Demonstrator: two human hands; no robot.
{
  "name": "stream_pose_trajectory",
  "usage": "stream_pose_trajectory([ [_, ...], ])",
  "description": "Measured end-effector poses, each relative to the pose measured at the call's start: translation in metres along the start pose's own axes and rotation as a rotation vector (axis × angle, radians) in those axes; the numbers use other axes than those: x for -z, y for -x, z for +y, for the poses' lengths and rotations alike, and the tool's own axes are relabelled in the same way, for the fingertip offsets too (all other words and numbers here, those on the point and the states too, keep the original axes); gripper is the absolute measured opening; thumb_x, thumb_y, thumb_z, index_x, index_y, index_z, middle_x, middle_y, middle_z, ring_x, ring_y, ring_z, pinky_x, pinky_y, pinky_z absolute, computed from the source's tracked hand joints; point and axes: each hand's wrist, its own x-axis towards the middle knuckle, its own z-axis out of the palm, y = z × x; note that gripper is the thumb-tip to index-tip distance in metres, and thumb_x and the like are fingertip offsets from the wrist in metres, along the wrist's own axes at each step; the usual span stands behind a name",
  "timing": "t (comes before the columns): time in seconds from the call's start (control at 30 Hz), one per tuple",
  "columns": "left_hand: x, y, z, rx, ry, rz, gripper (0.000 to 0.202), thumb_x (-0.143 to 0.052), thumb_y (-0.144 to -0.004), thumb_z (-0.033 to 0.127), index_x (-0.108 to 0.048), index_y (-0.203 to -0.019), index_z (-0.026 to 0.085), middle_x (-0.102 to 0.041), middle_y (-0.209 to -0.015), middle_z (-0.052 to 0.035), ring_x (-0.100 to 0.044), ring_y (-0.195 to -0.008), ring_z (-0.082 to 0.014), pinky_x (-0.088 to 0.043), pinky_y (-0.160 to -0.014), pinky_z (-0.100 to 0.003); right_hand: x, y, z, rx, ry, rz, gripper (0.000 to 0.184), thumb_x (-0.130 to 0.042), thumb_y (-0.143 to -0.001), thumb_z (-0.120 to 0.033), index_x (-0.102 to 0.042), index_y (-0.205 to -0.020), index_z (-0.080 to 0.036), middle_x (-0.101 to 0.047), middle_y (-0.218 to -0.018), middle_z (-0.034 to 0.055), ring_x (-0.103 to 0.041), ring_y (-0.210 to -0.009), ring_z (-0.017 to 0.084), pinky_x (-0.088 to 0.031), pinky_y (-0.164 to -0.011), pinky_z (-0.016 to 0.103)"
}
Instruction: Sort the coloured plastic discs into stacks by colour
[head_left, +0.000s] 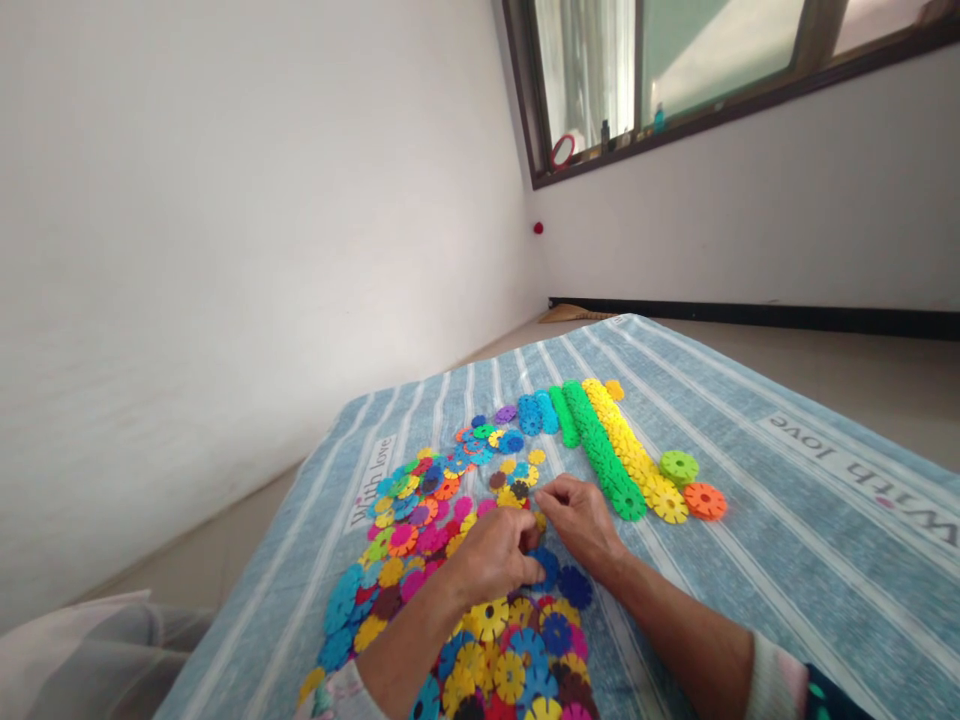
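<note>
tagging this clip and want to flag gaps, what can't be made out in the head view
1. Head view: whether the left hand and right hand pinch a disc is hidden by the hands themselves.
2. Head view: the loose disc pile is cut off by the bottom edge.
3. Head view: the sill items and the red dot are too small to identify.

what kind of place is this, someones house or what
Most likely a room in a home: a striped blue cloth printed "With love" lies spread out, strewn with coloured toy discs, beside plain white walls and a window with small items on its sill.
</note>
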Motion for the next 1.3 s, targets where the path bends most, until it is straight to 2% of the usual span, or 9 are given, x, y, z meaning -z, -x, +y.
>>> stream_pose_trajectory([
  [0.13, 0.009, -0.007, -0.015, -0.028, 0.163, -0.011, 0.018, -0.068, -0.052, 0.023, -0.052, -0.058, 0.018, -0.048, -0.056, 0.0071, -0.042, -0.056, -0.0097, -0.028, -0.052, -0.024, -0.001, 0.000, 0.000, 0.010, 0.000, 0.016, 0.025, -0.055, -0.075, -0.026, -0.063, -0.054, -0.016, -0.059, -0.061, 0.0007, -0.054, -0.062, 0.014, -0.039, -0.059, 0.024],
  [0.17, 0.015, -0.012, -0.019, -0.034, 0.178, 0.019, 0.018, -0.068, -0.052, 0.023, -0.052, -0.058, 0.018, -0.048, -0.056, 0.0072, -0.042, -0.055, -0.0093, -0.029, -0.053, -0.023, -0.001, 0.000, -0.001, 0.011, -0.003, 0.014, 0.024, -0.055, -0.076, -0.026, -0.064, -0.055, -0.017, -0.059, -0.061, 0.0008, -0.054, -0.062, 0.014, -0.039, -0.060, 0.024],
  [0.3, 0.041, -0.045, -0.028, -0.041, 0.129, 0.266, 0.015, -0.067, -0.058, 0.026, -0.055, -0.060, 0.018, -0.049, -0.054, 0.0066, -0.046, -0.054, -0.0102, -0.033, -0.054, -0.024, -0.001, 0.000, -0.002, 0.012, -0.010, -0.010, 0.025, -0.054, -0.076, -0.026, -0.063, -0.055, -0.017, -0.059, -0.063, 0.0010, -0.054, -0.063, 0.013, -0.039, -0.060, 0.024],
  [0.47, 0.060, -0.100, -0.016, 0.003, -0.104, 0.460, 0.012, -0.070, -0.061, 0.022, -0.060, -0.064, 0.018, -0.058, -0.062, 0.0039, -0.055, -0.064, -0.0127, -0.040, -0.061, -0.024, -0.003, 0.001, 0.000, 0.017, -0.005, -0.024, 0.025, -0.052, -0.076, -0.025, -0.062, -0.055, -0.017, -0.058, -0.062, 0.0003, -0.054, -0.063, 0.013, -0.038, -0.060, 0.024],
  [0.6, 0.060, -0.136, -0.008, 0.038, -0.145, 0.493, 0.007, -0.069, -0.062, 0.018, -0.065, -0.068, 0.018, -0.063, -0.065, 0.0022, -0.058, -0.067, -0.0143, -0.042, -0.063, -0.025, -0.004, 0.001, 0.001, 0.017, 0.009, -0.016, 0.024, -0.052, -0.076, -0.022, -0.061, -0.054, -0.017, -0.057, -0.060, -0.0005, -0.053, -0.061, 0.013, -0.038, -0.059, 0.024],
  [0.7, 0.059, -0.153, -0.007, 0.055, -0.169, 0.491, 0.009, -0.070, -0.061, 0.016, -0.067, -0.070, 0.018, -0.066, -0.068, 0.0009, -0.060, -0.070, -0.0152, -0.043, -0.064, -0.025, -0.005, 0.001, 0.001, 0.016, 0.011, -0.020, 0.023, -0.054, -0.076, -0.022, -0.063, -0.056, -0.017, -0.058, -0.062, -0.0001, -0.054, -0.063, 0.013, -0.038, -0.060, 0.024],
  [0.97, 0.058, -0.164, -0.013, 0.037, -0.213, 0.483, 0.015, -0.071, -0.063, 0.014, -0.072, -0.076, 0.020, -0.072, -0.079, -0.0004, -0.065, -0.082, -0.0170, -0.046, -0.073, -0.024, -0.006, 0.001, 0.001, 0.008, 0.022, -0.026, 0.023, -0.055, -0.077, -0.020, -0.065, -0.057, -0.017, -0.059, -0.062, 0.0001, -0.055, -0.063, 0.013, -0.038, -0.059, 0.024],
  [1.17, 0.058, -0.158, -0.021, 0.008, -0.228, 0.496, 0.026, -0.070, -0.066, 0.018, -0.074, -0.092, 0.019, -0.075, -0.095, -0.0032, -0.066, -0.094, -0.0175, -0.046, -0.082, -0.024, -0.007, 0.001, 0.003, 0.023, 0.032, -0.027, 0.023, -0.056, -0.078, -0.021, -0.064, -0.057, -0.017, -0.058, -0.063, 0.0000, -0.054, -0.063, 0.013, -0.037, -0.059, 0.024],
  [1.3, 0.064, -0.148, -0.033, 0.035, -0.246, 0.507, 0.023, -0.068, -0.069, 0.021, -0.074, -0.091, 0.018, -0.075, -0.092, -0.0043, -0.066, -0.090, -0.0182, -0.046, -0.078, -0.025, -0.008, 0.001, 0.003, 0.035, 0.038, -0.033, 0.024, -0.055, -0.078, -0.020, -0.064, -0.056, -0.017, -0.057, -0.062, -0.0001, -0.054, -0.063, 0.013, -0.037, -0.059, 0.024],
])
